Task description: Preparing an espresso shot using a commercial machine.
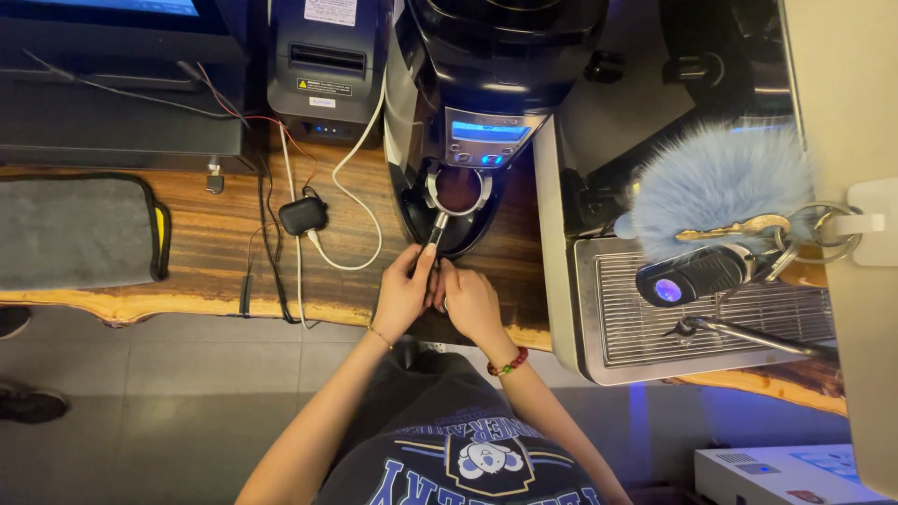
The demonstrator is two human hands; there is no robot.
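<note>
Wooden countertop (224, 257) with a live edge, seen from above, carrying a black coffee grinder (486, 84) at centre. My left hand (404, 295) and right hand (470, 301) sit close together, thumbs nearly touching, both closed around the black handle of the portafilter (458, 192). Its basket rests in the grinder's fork, directly below the lit blue display (488, 133), and shows dark coffee grounds inside the metal rim.

To my left: a black receipt printer (327, 61), a white cable (360, 201) looping across the wood, a small black adapter (302, 215) and a grey folded cloth (75, 232). To my right: the steel drip tray (645, 323) of an espresso machine, its steam wand (748, 334) lying across the grate, and a fluffy pale-blue keychain pom (716, 192) with keys hanging close to the lens.

Step in hand, as I judge it: dosing, with the basket held under the chute. The next move calls for a level, steady pull of the handle toward me, so the heaped grounds do not spill over the rim.
</note>
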